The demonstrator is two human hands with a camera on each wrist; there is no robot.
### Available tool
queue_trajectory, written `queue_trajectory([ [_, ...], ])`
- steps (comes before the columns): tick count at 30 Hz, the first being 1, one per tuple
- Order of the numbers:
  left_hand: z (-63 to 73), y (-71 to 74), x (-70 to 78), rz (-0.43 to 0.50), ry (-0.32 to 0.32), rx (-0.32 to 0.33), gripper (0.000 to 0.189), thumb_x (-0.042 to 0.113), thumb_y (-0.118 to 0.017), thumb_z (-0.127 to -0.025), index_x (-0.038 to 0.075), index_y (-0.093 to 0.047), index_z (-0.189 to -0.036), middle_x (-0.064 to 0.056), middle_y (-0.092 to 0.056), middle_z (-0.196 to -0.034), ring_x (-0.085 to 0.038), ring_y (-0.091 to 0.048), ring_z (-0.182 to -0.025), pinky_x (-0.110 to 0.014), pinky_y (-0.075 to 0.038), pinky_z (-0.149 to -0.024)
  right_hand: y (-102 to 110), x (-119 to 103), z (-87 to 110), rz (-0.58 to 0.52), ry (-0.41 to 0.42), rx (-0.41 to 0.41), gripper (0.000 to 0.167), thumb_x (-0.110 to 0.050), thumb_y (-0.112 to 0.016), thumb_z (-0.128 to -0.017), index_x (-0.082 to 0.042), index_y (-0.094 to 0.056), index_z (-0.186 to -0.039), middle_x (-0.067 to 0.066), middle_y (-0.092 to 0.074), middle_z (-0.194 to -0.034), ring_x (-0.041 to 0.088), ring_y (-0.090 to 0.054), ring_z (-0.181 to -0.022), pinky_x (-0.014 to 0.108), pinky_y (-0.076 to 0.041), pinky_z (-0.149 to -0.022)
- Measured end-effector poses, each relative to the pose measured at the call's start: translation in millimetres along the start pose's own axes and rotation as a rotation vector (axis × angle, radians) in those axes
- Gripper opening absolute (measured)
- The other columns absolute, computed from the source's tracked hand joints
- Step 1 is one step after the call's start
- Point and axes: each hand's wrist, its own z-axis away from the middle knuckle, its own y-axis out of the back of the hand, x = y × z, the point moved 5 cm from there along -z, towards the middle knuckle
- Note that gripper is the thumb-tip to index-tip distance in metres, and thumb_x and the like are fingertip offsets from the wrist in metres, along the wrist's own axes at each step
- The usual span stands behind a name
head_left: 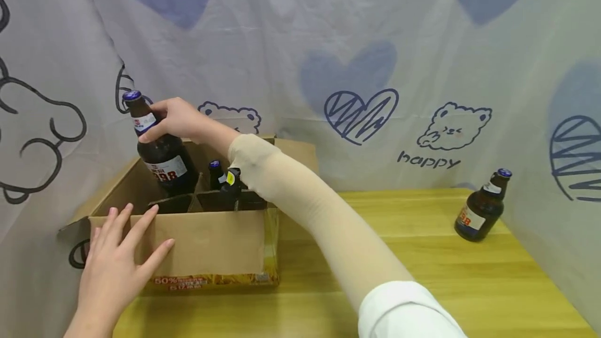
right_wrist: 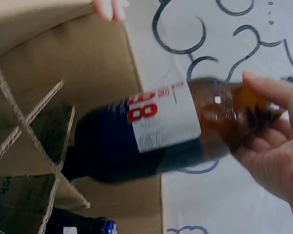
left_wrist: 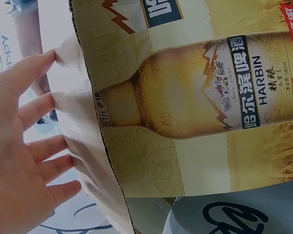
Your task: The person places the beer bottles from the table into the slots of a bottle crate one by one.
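Bottle [head_left: 169, 166] first: where does it sit?

Over the left part of the cardboard box [head_left: 211, 244], leaning with its blue cap [head_left: 132, 96] to the left, the lower end between the walls. Whether it touches the divider [right_wrist: 23, 124], I can't tell.

And the hands?

The right hand [head_left: 176, 119] grips it around the neck and shoulder, thumb opposite the fingers. The left hand [head_left: 115, 254] is spread, its straight fingers resting on the box's near wall.

How will it handle?

Stiff glass, capped and so probably full; I'd expect it heavy, with the weight low. It looks smooth, so damp fingers could slip, and a knock against the other bottle [head_left: 216, 177] in the box might chip it.

Best hold?

Neck and shoulder suit reaching from above, though the base could swing; a palm underneath would steady it. Cardboard should bend under hard pressure, so go lightly on that near wall.
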Motion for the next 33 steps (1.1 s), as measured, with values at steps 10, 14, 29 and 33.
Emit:
queue_trajectory([
  [10, -1.9, 1.9, 1.9, 0.016, -0.034, 0.046, 0.067, 0.042, -0.076, -0.081, 0.024, -0.051, -0.142, -0.026, -0.042, -0.147, -0.043, -0.025, -0.146, -0.065, -0.014, -0.119, -27.1, 28.8, -6.3, -0.033, 0.103, -0.176, 0.073, -0.014, -0.082, -0.078, -0.012, -0.049, -0.143, -0.001, -0.063, -0.133, 0.005, -0.059, -0.118, 0.014, -0.049, -0.094],
  [14, -1.1, 2.3, 2.2, 0.016, -0.041, 0.052, 0.067, 0.043, -0.076, -0.081, 0.025, -0.052, -0.141, -0.026, -0.043, -0.146, -0.043, -0.026, -0.146, -0.065, -0.015, -0.119, -37.3, 40.2, -9.7, -0.07, 0.114, -0.204, 0.065, -0.012, -0.081, -0.079, -0.01, -0.054, -0.138, 0.002, -0.067, -0.126, 0.004, -0.063, -0.108, 0.012, -0.05, -0.088],
  [29, 1.8, 1.9, 1.4, 0.001, -0.024, 0.048, 0.068, 0.04, -0.078, -0.079, 0.024, -0.052, -0.141, -0.028, -0.044, -0.145, -0.044, -0.026, -0.146, -0.065, -0.016, -0.118, -37.9, 52.6, -14.8, -0.145, 0.1, -0.132, 0.072, -0.012, -0.08, -0.08, -0.014, -0.048, -0.145, 0.001, -0.063, -0.133, 0.006, -0.062, -0.114, 0.016, -0.05, -0.093],
  [33, 2.3, 2.1, 0.2, -0.005, -0.018, 0.041, 0.069, 0.041, -0.077, -0.08, 0.024, -0.051, -0.141, -0.027, -0.043, -0.146, -0.044, -0.026, -0.146, -0.064, -0.015, -0.119, -38.0, 51.6, -13.3, -0.148, 0.099, -0.134, 0.072, -0.011, -0.08, -0.08, -0.013, -0.049, -0.144, 0.001, -0.063, -0.133, 0.006, -0.062, -0.114, 0.016, -0.051, -0.093],
])
